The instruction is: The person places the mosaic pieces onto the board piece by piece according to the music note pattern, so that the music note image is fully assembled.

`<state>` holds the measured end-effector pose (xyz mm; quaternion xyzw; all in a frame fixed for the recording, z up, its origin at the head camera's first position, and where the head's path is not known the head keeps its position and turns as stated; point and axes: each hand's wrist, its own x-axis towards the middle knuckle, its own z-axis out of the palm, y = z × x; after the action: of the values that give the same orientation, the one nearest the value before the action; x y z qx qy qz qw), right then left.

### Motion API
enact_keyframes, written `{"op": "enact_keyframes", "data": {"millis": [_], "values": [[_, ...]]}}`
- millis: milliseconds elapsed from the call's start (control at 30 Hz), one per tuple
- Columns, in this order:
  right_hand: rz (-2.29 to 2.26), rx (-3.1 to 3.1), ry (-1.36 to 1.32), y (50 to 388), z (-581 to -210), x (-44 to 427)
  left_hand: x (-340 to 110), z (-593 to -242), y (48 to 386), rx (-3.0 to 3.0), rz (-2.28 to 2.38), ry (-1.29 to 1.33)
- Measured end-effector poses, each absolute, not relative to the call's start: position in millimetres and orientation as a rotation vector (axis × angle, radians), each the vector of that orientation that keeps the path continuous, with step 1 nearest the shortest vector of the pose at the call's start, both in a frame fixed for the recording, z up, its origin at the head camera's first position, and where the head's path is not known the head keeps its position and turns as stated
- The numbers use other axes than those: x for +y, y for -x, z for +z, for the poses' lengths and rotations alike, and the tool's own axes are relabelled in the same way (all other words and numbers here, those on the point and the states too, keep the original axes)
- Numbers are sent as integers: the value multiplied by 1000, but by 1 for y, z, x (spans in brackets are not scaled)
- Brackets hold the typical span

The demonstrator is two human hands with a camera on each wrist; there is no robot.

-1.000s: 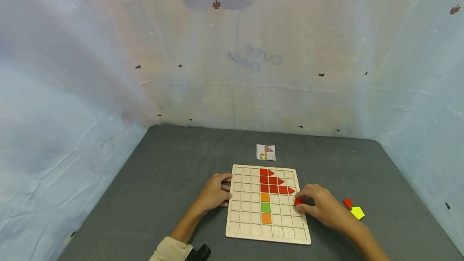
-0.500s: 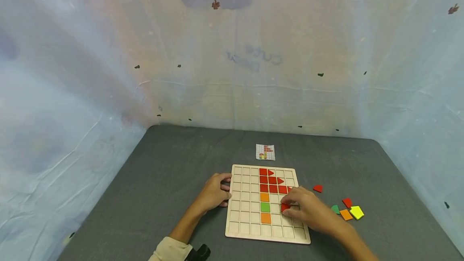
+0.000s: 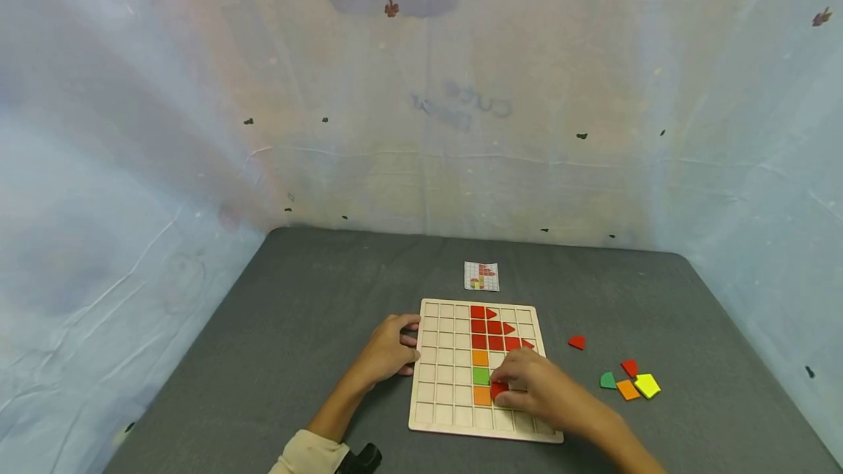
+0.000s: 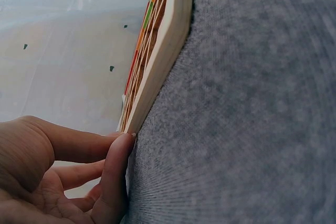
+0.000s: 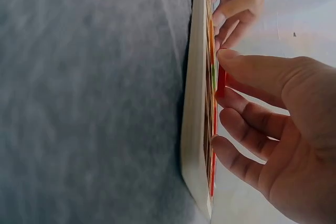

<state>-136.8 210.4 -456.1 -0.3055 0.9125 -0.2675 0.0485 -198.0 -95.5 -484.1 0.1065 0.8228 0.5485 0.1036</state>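
A light wooden grid board [image 3: 443, 413] lies on the grey table. Red, orange and green tiles fill some of its squares, with red pointed tiles [image 3: 508, 328] at the row ends. My left hand [image 3: 385, 350] grips the board's left edge; in the left wrist view its thumb and a finger meet at the edge. Over the board, just right of the lower orange tile [image 3: 482, 396], my right hand [image 3: 536, 390] pinches a red tile [image 5: 221, 81] between thumb and fingers. The right wrist view shows this tile standing on edge. The hand covers part of the grid.
Right of the board lie loose tiles: a rounded red one [image 3: 577, 342], another red one [image 3: 629, 368], a green one [image 3: 607, 380], an orange one [image 3: 628, 390] and a yellow one [image 3: 647, 386]. A small pattern card [image 3: 481, 276] lies behind the board. Hanging cloth [image 3: 421, 189] surrounds the table.
My right hand has moved left across the board with the red tile, from its right edge to beside the orange tile. Loose tiles it covered now show. The left hand stays put.
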Motion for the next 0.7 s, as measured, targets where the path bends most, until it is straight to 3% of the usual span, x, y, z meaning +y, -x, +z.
{"op": "enact_keyframes", "data": {"millis": [700], "values": [[-817,2713,962,127,-454,188,-95,-483,198,2437,1609,-320]]}}
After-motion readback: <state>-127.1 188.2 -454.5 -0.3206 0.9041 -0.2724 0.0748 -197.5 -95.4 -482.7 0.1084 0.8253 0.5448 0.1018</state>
